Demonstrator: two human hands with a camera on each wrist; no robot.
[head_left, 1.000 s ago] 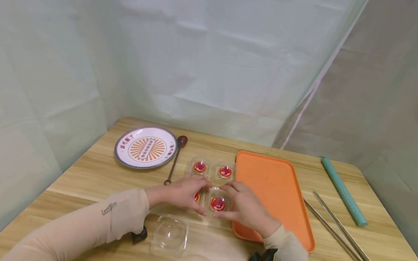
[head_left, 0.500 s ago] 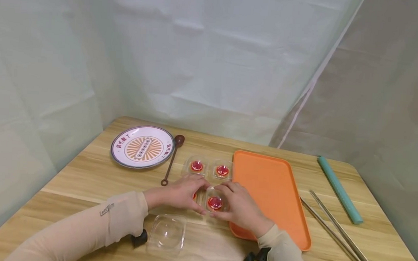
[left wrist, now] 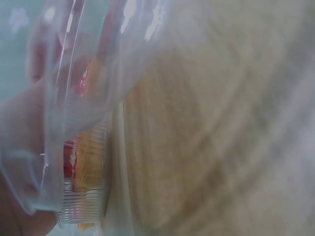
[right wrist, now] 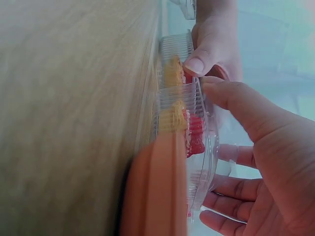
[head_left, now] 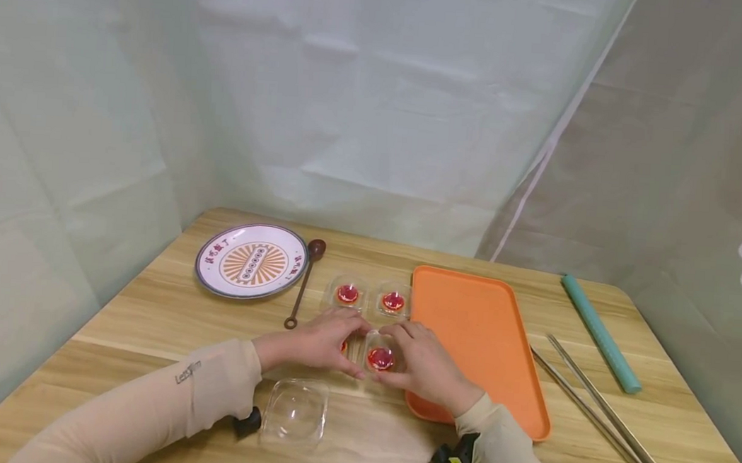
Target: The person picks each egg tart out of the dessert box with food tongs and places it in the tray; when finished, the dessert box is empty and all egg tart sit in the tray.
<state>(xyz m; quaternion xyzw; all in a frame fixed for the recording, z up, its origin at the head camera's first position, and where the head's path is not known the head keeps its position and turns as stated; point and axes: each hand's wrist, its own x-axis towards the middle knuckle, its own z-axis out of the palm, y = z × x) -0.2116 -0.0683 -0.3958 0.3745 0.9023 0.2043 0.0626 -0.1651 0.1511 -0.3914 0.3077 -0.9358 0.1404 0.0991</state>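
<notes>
Four-sided clear plastic boxes, each with a red-topped yellow pastry inside, stand in two rows. My left hand (head_left: 322,342) curls over the front left box (right wrist: 177,45), hiding most of it in the head view. Around the front right box (head_left: 381,342), my right hand (head_left: 427,362) has its thumb at the near corner and fingers at the far side. The pastry (head_left: 381,359) shows through its domed lid. Both thumbs nearly meet between the boxes, as the right wrist view shows. Behind stand the back left box (head_left: 346,294) and back right box (head_left: 394,301).
A clear plastic lid (head_left: 296,411) lies near the left forearm. The orange tray (head_left: 468,308) borders the boxes on the right. Beyond it are metal tongs (head_left: 608,416) and a teal rod (head_left: 601,334). A patterned plate (head_left: 251,261) and brown spoon (head_left: 304,288) sit back left.
The head view has shifted slightly, so everything appears a little further left. Both hands stay around the two front boxes with almost no movement.
</notes>
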